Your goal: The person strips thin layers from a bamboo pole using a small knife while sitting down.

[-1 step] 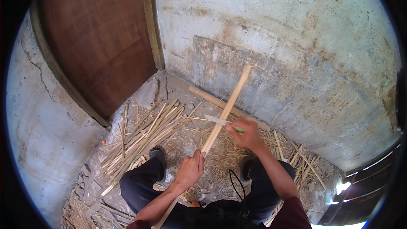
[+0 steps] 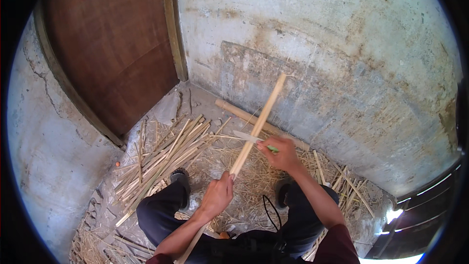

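A long pale bamboo strip (image 2: 266,110) slants from my lap up and away toward the wall. My left hand (image 2: 218,196) is closed around its lower part, in front of my left knee. My right hand (image 2: 282,154) grips a knife (image 2: 245,136) by its green handle, most of which the fingers hide. The blade lies across the strip about halfway along its visible length, pointing left. Near the blade, a thin pale sliver runs off to the left. Below my left hand the strip continues past my forearm, partly covered by it.
A heap of split bamboo sticks (image 2: 168,159) lies left of my feet, with more sticks (image 2: 352,193) at the right. Shavings (image 2: 244,200) cover the floor between my legs. A thick bamboo pole (image 2: 237,111) rests along the stained wall (image 2: 342,58). A brown door (image 2: 107,44) stands far left.
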`<state>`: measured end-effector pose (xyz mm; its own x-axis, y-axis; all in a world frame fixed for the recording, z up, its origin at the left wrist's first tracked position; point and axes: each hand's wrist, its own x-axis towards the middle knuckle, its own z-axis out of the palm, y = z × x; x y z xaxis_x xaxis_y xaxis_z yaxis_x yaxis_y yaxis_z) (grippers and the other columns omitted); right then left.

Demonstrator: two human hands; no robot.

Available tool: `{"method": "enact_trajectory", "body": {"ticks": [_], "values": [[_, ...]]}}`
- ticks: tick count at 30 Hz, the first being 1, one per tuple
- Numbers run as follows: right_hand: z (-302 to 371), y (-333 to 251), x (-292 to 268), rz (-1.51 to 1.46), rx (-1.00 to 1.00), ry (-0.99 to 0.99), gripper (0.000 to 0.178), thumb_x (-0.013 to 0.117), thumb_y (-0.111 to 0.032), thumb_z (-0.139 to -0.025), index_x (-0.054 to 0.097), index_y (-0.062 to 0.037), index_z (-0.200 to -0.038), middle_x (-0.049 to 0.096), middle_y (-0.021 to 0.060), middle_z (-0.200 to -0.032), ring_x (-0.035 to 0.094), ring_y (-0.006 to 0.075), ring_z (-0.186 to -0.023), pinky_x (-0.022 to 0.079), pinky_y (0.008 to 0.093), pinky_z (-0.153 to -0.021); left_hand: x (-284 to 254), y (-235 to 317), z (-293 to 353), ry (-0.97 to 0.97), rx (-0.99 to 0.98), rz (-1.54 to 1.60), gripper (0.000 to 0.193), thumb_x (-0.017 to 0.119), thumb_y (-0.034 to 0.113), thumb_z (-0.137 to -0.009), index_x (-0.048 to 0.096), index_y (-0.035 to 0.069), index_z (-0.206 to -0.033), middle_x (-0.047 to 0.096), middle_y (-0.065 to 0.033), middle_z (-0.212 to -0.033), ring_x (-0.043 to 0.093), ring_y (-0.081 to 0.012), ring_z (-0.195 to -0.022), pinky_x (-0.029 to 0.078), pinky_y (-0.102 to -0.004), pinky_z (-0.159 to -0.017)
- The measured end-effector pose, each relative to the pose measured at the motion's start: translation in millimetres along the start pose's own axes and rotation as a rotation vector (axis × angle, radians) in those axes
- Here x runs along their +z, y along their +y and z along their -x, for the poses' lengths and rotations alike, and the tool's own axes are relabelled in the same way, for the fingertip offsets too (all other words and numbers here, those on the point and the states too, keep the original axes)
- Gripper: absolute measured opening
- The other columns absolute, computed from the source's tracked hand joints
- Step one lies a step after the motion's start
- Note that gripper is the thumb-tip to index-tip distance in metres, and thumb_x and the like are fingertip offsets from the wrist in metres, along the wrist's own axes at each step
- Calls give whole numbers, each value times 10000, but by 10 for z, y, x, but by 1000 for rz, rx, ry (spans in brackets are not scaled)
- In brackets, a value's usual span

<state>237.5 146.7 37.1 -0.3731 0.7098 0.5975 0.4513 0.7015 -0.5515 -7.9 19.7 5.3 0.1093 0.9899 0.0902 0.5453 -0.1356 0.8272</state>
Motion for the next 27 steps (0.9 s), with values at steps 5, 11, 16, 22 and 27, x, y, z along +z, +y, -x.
{"method": "enact_trajectory", "body": {"ticks": [5, 11, 16, 22, 27], "values": [[81, 8, 41, 22, 5, -5, 26, 804, -80, -961, 806, -54, -967, 759, 113, -848, 737, 259, -701, 536, 349, -596, 4, -24, 41, -4, 19, -88, 236, 508, 168, -1148, 585, -29, -1044, 689, -273, -754, 700, -517, -709, 540, -575, -647], [193, -2, -15, 23, 14, -61, 50, 794, -81, -980, 795, -31, -977, 764, 98, -867, 748, 228, -728, 541, 347, -605, 27, -89, 83, 1, 45, -33, 216, 548, 174, -1124, 588, -30, -1067, 638, -300, -644, 665, -550, -639, 530, -622, -607], [208, 316, -11, -478, 159, -10, 84, 771, -96, -1025, 777, -12, -1035, 783, 83, -919, 761, 184, -825, 553, 358, -627, 49, 7, 88, -25, 22, -147, 216, 526, 152, -1134, 568, -36, -1036, 672, -271, -699, 673, -520, -643, 536, -585, -603], [238, 171, 10, -559, 298, -26, 82, 777, -98, -1022, 775, -16, -1010, 767, 72, -882, 759, 181, -852, 559, 352, -656, 12, 62, 72, -50, 14, -171, 214, 533, 153, -1129, 561, -38, -1038, 686, -266, -704, 682, -512, -639, 554, -593, -618], [311, -252, -9, 45, 17, -195, 66, 801, -118, -971, 788, -53, -973, 764, 103, -850, 747, 232, -722, 539, 352, -583, 16, 13, 106, -21, 29, -116, 209, 533, 150, -1127, 562, -36, -1036, 664, -279, -691, 676, -522, -645, 541, -601, -618]]}}
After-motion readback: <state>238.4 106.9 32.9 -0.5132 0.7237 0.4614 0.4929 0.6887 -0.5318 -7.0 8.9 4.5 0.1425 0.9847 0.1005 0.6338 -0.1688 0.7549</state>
